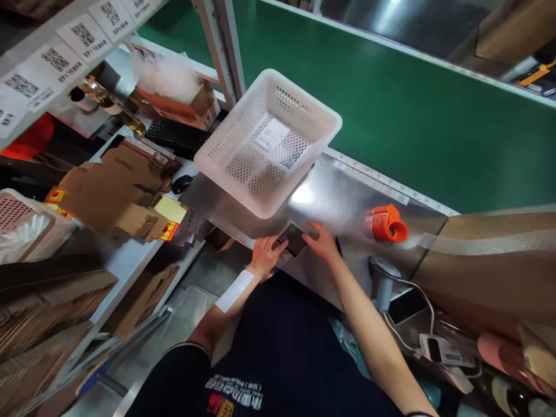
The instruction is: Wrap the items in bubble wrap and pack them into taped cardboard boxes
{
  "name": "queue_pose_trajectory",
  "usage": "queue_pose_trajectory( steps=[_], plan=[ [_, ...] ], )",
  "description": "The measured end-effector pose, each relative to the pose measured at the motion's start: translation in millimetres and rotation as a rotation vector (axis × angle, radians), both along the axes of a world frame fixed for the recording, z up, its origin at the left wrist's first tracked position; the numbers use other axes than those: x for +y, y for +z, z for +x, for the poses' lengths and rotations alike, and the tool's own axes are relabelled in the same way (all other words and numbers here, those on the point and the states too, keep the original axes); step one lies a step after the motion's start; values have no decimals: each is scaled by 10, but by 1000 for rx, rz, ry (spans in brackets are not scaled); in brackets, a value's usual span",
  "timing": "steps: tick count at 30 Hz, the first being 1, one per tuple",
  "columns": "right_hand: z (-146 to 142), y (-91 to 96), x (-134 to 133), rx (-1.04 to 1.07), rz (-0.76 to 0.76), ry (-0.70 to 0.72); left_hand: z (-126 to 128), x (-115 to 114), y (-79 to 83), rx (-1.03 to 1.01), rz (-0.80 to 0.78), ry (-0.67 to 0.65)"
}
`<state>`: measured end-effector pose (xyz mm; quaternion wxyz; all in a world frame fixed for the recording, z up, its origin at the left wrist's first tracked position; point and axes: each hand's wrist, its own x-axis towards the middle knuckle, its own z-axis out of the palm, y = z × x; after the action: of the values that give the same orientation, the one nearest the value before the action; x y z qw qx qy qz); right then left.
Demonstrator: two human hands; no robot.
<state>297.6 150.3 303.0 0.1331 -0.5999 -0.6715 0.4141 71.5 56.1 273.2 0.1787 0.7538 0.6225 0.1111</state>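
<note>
Between my two hands, at the near edge of the steel table (324,194), is a small dark rectangular item (293,240) with a patterned upper part; its exact kind does not show. My left hand (264,255) grips its left side, thumb over the near corner. At the right side, my right hand (322,241) holds the edge with thumb and fingertips. A white strip (234,291) is stuck to my left forearm. Just beyond my hands sits a white perforated plastic basket (268,209) with a printed label (273,134) on its bottom.
Behind the table runs a green conveyor belt (399,121). An orange tape dispenser (388,224) stands to the right, near a scanner on a stand (383,284), a phone (407,305) and a large carton (499,266). Flattened cardboard (108,185) and a mouse (181,184) lie left.
</note>
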Motion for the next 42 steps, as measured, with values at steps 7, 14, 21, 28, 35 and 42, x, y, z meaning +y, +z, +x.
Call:
queue_pose_trajectory(
  steps=[7,14,21,28,35,42],
  plan=[
    [-143,21,380,98,-430,311,-61,-559,-183,27,35,142],
    [-140,145,229,-218,-143,384,166,-554,-286,76,-56,96],
    [181,85,559,-418,186,362,805,209,-265,12,-161,146],
    [98,48,337,-493,351,221,1036,334,-128,-186,-353,243],
    [56,120,63,-417,376,233,897,288,-209,-369,-439,223],
    [160,-49,660,-201,-131,125,918,277,-198,-430,-477,263]
  ],
)
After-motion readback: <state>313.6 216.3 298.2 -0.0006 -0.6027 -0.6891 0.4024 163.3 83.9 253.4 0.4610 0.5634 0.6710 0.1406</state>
